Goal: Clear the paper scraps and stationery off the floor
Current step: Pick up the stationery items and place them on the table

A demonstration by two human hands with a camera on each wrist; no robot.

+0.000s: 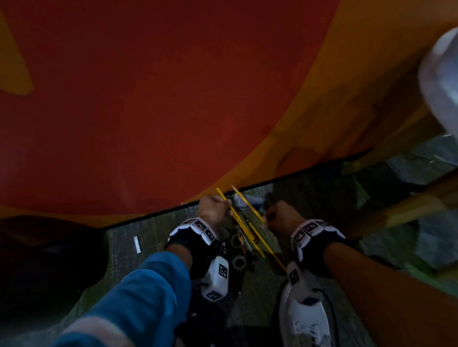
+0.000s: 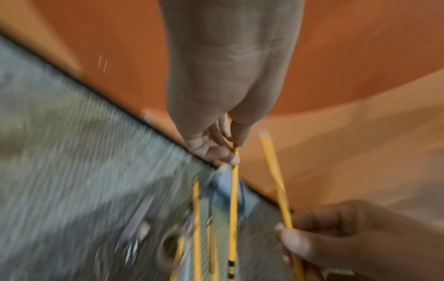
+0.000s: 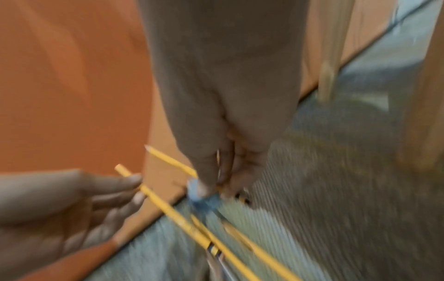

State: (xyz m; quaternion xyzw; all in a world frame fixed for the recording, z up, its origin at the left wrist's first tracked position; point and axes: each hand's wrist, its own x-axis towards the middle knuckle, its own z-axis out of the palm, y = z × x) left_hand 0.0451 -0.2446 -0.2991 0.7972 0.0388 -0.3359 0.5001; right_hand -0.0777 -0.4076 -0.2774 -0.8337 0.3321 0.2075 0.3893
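Observation:
On the grey-green carpet [image 1: 148, 230], by the black edge of an orange and red surface [image 1: 147, 105], my left hand [image 1: 223, 203] pinches a yellow pencil [image 2: 233, 199] near its tip. My right hand [image 1: 266, 216] pinches a second yellow pencil [image 2: 276, 180] beside it. More yellow pencils [image 2: 197, 218] lie on the carpet between my wrists, with dark tape rolls [image 1: 238, 260] and a blurred blue item [image 3: 201, 199]. A white paper scrap [image 1: 136, 244] lies to the left of my left wrist. Both wrist views are blurred.
Wooden furniture legs [image 1: 403, 205] stand at the right over the carpet. A white shoe [image 1: 306, 318] is under my right forearm. A white blurred object [image 1: 449, 77] fills the top right corner. Dark fabric [image 1: 38, 257] lies at the lower left.

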